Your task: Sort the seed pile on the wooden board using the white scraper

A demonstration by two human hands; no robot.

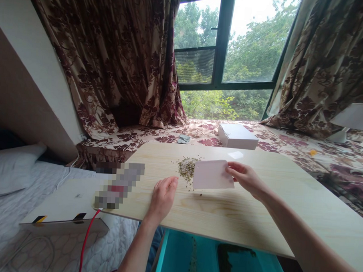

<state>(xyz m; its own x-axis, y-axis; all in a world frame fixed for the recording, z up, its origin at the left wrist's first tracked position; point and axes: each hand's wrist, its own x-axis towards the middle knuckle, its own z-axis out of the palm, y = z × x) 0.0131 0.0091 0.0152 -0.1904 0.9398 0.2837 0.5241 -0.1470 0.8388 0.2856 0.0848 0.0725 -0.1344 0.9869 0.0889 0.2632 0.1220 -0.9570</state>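
Observation:
My right hand (245,175) pinches the right edge of a thin, pale plastic card-like scraper (213,175). The scraper is tilted over the right side of a loose pile of small mixed grains (186,168), green-brown and whitish, and hides part of it. On the table just left of the pile rests my left hand (163,194), its fingers curled together, with nothing visible in them. A few stray grains lie around the pile and below the scraper.
Below the near edge of the wood-grain table (256,219) sits a teal divided bin (164,251), with grains and dark matter inside. A blurred object with a red cable (87,236) is at left. Behind are a white box (238,134) and a folded cloth (183,139).

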